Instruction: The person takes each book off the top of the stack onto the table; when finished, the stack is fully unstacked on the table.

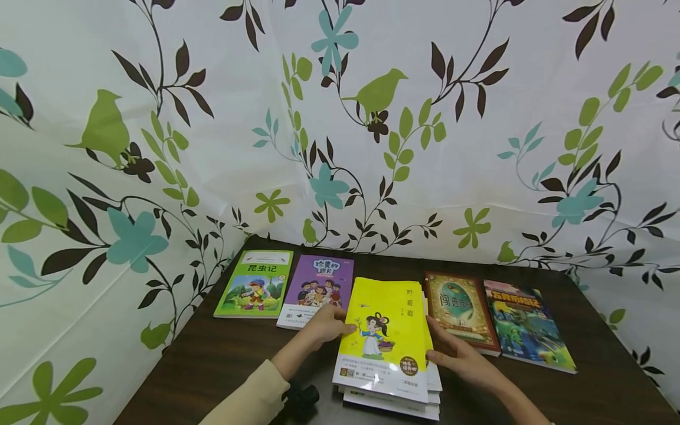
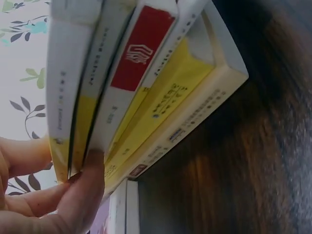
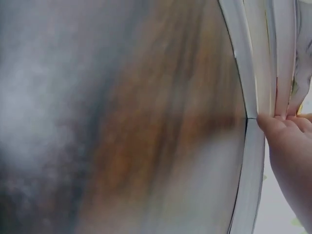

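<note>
Head view: from above, farther back, facing forward-down; book stack [image 1: 382, 348] lower centre. 2 wrist views: close, side-on; same stack upper centre (left), upper right (right).

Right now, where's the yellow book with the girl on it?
In the head view, the yellow book tops the stack of books, low and right of centre, between the left hand and right hand, near the purple book.

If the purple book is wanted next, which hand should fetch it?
Probably the left hand: it holds the book stack at the edge nearest the purple book, while the right hand is on the opposite side.
</note>
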`<state>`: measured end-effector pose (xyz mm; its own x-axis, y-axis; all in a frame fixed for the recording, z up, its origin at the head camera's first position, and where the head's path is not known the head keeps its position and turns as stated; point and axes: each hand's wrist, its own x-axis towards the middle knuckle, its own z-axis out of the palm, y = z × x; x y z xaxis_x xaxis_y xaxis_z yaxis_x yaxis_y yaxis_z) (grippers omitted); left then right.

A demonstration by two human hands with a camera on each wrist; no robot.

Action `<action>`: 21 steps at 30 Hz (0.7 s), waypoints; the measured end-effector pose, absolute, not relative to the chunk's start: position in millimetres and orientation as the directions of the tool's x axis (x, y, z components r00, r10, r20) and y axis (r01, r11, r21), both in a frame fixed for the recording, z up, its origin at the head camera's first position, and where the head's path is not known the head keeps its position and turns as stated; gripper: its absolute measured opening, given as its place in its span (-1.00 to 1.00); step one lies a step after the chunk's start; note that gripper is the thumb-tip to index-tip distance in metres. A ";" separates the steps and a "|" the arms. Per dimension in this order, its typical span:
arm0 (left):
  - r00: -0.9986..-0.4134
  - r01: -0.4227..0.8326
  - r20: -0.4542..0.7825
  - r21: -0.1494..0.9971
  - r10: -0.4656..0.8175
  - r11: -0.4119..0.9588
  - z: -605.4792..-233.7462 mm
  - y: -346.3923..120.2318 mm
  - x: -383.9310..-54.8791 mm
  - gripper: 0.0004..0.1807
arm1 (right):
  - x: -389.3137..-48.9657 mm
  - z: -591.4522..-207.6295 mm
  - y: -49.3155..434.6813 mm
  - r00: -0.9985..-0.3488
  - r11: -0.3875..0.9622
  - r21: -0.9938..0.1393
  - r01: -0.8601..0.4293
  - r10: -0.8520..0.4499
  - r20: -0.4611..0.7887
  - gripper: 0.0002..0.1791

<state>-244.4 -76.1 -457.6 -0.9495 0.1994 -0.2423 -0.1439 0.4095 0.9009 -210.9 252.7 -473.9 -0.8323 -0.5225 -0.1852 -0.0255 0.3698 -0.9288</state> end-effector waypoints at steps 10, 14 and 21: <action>-0.945 -0.191 -0.268 0.918 0.189 0.349 -447.7 -79.7 -237.6 -0.49 | -211.3 -473.2 250.2 -0.847 0.391 -0.920 -0.041 -0.502 -0.176 -0.16; -0.943 -0.190 -0.258 0.936 0.209 0.296 -439.9 -79.7 -237.8 -0.46 | -211.8 -474.4 251.0 -0.846 0.396 -0.917 -0.050 -0.505 -0.172 -0.16; -0.943 -0.187 -0.239 0.957 0.232 0.223 -436.9 -83.6 -238.3 -0.52 | -209.4 -475.9 252.2 -0.843 0.386 -0.922 -0.037 -0.508 -0.179 -0.16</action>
